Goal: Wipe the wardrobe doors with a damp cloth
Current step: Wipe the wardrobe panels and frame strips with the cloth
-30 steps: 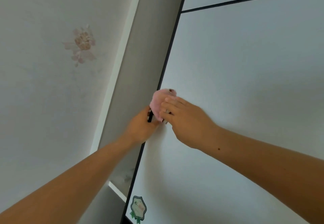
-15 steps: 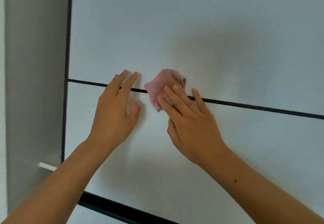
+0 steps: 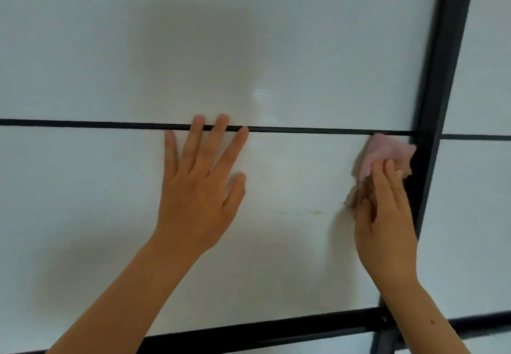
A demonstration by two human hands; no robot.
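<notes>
Cloth (image 3: pixel 387 157) first: your right hand (image 3: pixel 387 223) has it pinned against the door (image 3: pixel 290 176), fingers (image 3: pixel 383 184) extended and laid over its lower part, thumb tucked along its left edge. That grip is a flat press more than a closed fist; the pink fabric is bunched under the fingertips and spills out above and to the left of them. The cloth sits in the upper right corner of the white panel, its top edge touching the thin black rail (image 3: pixel 110 124) and its right edge just beside the thick black upright (image 3: pixel 442 63) of the frame.

Your left hand (image 3: pixel 199 187) holds nothing. It lies open and flat on the same panel, well apart from the cloth, fingers spread, with the two middle fingertips crossing the thin rail onto the panel above.

Between your two hands, a little lower on the panel, you can see a faint yellowish smear (image 3: pixel 315 212). A soft grey shadow falls across the upper panel above your left hand. Below your forearms a thicker black bar (image 3: pixel 249 328) closes off the panel, and more white panels show beyond the upright on the right.
</notes>
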